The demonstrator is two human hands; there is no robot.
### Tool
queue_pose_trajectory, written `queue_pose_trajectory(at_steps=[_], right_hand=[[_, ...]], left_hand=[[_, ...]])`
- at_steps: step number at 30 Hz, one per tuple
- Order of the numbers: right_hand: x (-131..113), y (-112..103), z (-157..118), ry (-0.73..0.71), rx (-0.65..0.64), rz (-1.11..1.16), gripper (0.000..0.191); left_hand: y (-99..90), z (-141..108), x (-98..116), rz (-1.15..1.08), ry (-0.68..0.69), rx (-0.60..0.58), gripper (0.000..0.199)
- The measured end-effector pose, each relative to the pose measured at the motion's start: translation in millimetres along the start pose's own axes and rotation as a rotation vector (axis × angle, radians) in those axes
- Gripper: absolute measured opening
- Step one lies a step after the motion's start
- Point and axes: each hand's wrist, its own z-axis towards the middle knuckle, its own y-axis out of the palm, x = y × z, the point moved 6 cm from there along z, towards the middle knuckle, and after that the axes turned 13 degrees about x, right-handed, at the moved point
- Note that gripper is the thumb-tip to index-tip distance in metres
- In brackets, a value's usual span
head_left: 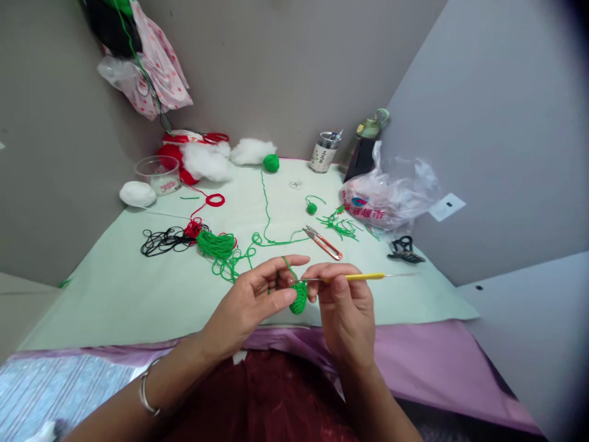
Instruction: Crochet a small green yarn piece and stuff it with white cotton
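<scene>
My left hand (257,291) pinches a small green crochet piece (299,301) between thumb and fingers. Green yarn runs up over its raised index finger. In my right hand (347,301) is a crochet hook (363,277) with a yellow handle, lying nearly level, its metal tip at the upper edge of the piece. Just beyond my hands lie orange-handled thread snips (323,242). Loose green yarn (230,267) trails across the table to the left, near a green skein (215,244). A green yarn ball (271,162) sits at the back.
Black yarn (161,241), a red yarn loop (215,200), a clear tub (159,175) and white stuffing (207,161) occupy the left. Green scraps (341,226), a plastic bag (386,196) and a black hair claw (405,250) lie right. A pen cup (324,152) stands near the back wall.
</scene>
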Motion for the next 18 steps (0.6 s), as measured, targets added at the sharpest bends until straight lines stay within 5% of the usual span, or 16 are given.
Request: queue_pose_trajectory(at_steps=[9, 18], right_hand=[[2, 1, 3, 0.067, -0.045, 0.054, 0.019], [-10, -1, 0, -0.073, -0.168, -0.077, 0.019]], left_hand=[[1.6, -3, 15, 0.161, 0.021, 0.041, 0.046], [2.0, -3, 18, 0.236, 0.092, 0.057, 0.045]])
